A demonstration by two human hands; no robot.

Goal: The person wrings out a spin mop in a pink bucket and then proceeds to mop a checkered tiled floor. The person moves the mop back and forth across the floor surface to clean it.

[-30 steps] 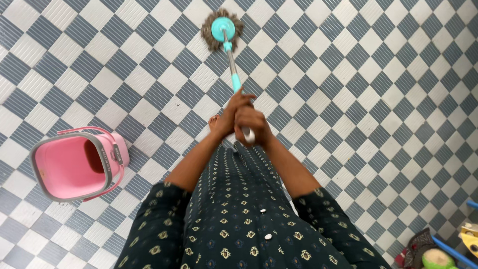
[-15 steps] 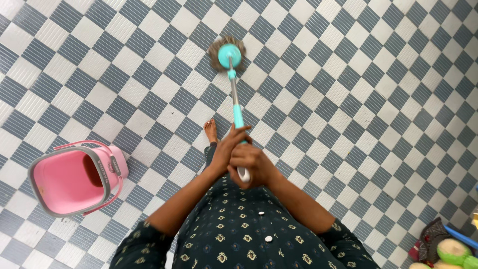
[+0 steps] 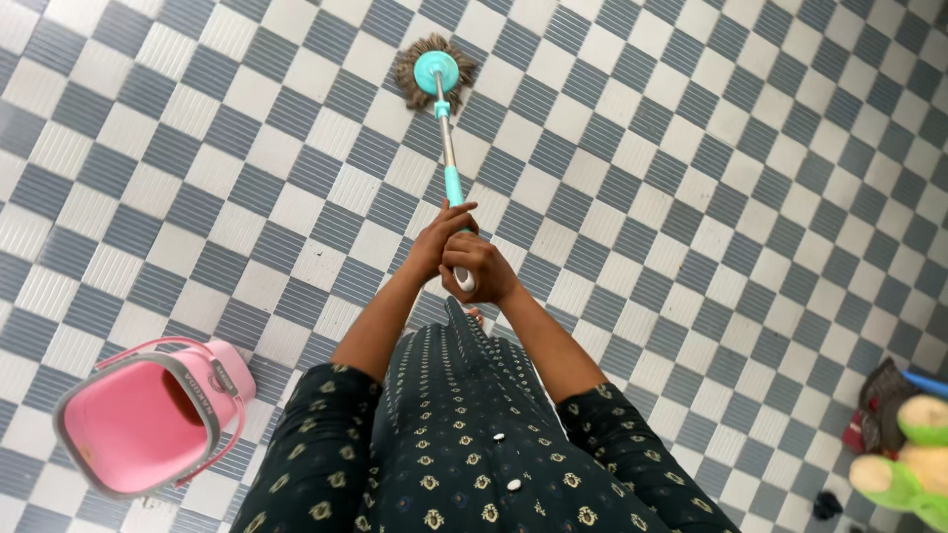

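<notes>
I hold a spin mop by its metal-and-teal handle (image 3: pixel 449 158) with both hands, arms stretched out in front. My left hand (image 3: pixel 434 240) wraps the teal grip higher on the pole. Just below it, my right hand (image 3: pixel 480 268) closes around the white end of the handle. The round mop head (image 3: pixel 434 71), teal disc over brownish-grey strands, rests on the blue-and-white checkered tile floor (image 3: pixel 691 197) far ahead of me. My dark patterned dress fills the bottom centre.
A pink mop bucket (image 3: pixel 148 419) with grey rim and handle stands on the floor at my lower left. At the right edge lie a plush toy (image 3: pixel 913 459) in green and cream and some dark cloth (image 3: pixel 879 400).
The mop head has slid away from me and slightly left across the tiles, with my arms stretching out. My bare foot, visible earlier, is now hidden by the dress. The view shifted, dropping the bucket lower.
</notes>
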